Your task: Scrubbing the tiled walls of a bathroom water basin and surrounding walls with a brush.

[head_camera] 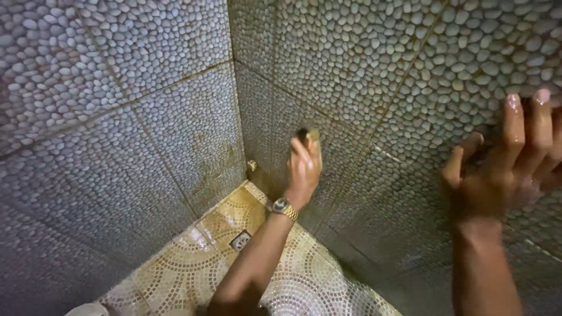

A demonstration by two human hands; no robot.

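Right hand (503, 169) flat on wall (410, 70), fingers spread, holding nothing.
Left hand (304, 167) w/ watch (284, 206) grips a small brush (307, 134) against wall nr the corner; stains (225, 155) (brownish) remain on other wall, so scrubbing looks partway; floor (181, 275) drain (240, 240) below.

Head view: looks down into a corner of grey pebble-tiled walls (175, 129), close.
Faces: yellow mosaic floor (193, 269) below.

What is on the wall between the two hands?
Nothing but bare pebble-patterned wall tiles, crossed by grout lines. In the head view, the left hand grips a small scrubber against the wall, and the right hand rests flat on it.
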